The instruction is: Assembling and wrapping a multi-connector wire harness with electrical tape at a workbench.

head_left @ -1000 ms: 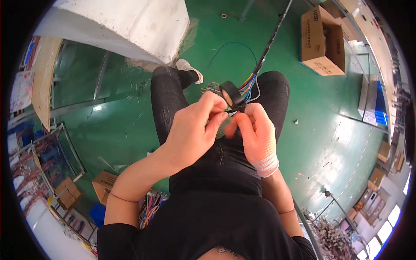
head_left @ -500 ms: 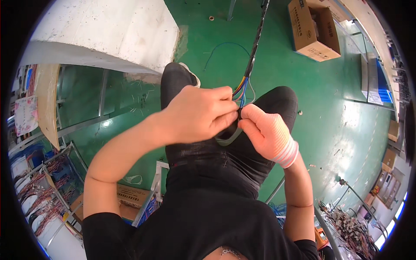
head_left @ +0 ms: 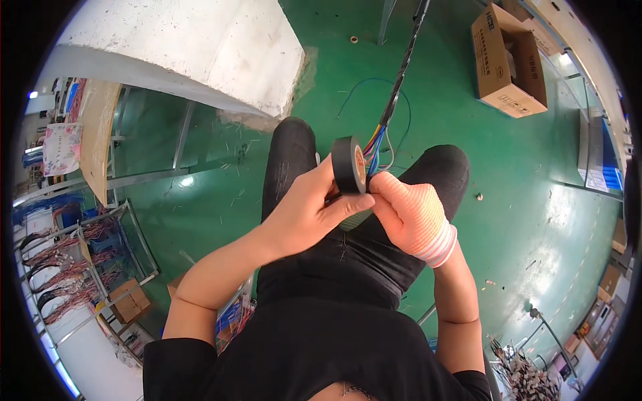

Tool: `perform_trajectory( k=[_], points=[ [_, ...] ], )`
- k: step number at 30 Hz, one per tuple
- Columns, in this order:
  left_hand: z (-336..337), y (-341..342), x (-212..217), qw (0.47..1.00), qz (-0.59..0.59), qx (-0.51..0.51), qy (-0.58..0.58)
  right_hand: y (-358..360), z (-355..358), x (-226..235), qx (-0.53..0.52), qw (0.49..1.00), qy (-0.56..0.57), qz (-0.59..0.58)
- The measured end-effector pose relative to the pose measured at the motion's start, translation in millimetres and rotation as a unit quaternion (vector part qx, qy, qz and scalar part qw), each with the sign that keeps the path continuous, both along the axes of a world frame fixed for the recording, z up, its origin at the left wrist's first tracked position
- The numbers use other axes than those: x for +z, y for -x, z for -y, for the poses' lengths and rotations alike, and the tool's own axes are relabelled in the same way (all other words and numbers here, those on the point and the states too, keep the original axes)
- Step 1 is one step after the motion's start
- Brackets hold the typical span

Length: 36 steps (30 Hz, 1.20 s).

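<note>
My bare left hand grips a roll of black tape, which stands on edge with its core facing right. My right hand, in a pale orange knitted glove, is closed on the near end of a wire bundle. Blue, yellow, red and grey wires fan out there from a long black-wrapped harness that runs up to the top edge. Both hands meet between my knees, the left thumb close to the gloved fingers. The wire ends are hidden behind the fingers.
A white concrete block stands at the upper left. An open cardboard box sits on the green floor at the upper right. Racks of hanging wires line the left side; another wire cluster is at the lower right.
My left hand has turned, bringing the black tape roll into view above its thumb. My right hand keeps its grip on the wires. The whole view has shifted slightly.
</note>
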State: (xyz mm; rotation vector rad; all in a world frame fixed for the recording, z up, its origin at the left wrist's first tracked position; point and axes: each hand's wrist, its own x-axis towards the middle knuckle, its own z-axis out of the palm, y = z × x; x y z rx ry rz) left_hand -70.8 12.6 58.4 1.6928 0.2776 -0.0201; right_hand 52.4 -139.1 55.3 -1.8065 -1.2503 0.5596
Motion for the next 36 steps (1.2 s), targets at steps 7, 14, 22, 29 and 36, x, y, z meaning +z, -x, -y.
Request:
perform_trajectory(
  k=[7,14,22,29,36],
  points=[
    [1.0,-23.6,-3.8,0.946,0.062,0.222,-0.229,1.5,6.0,-0.9,0.002,0.996,-0.011,-0.091],
    [-18.9,-21.1,-2.4,0.964,0.161,-0.063,-0.2,2.2,30.8,2.3,-0.042,0.976,0.004,-0.216],
    [11.2,-17.7,6.6,0.995,0.006,0.03,-0.1,61.4,13.9,-49.8,-0.167,0.867,-0.182,-0.433],
    [21.3,-15.9,-1.9,0.99,0.014,0.077,-0.119,92.2,23.4,-65.8,-0.288,0.864,-0.206,-0.359],
    [34.2,-18.7,2.5,0.994,-0.002,0.091,-0.067,100.5,13.9,-67.1,-0.224,0.833,-0.259,-0.434]
  ],
)
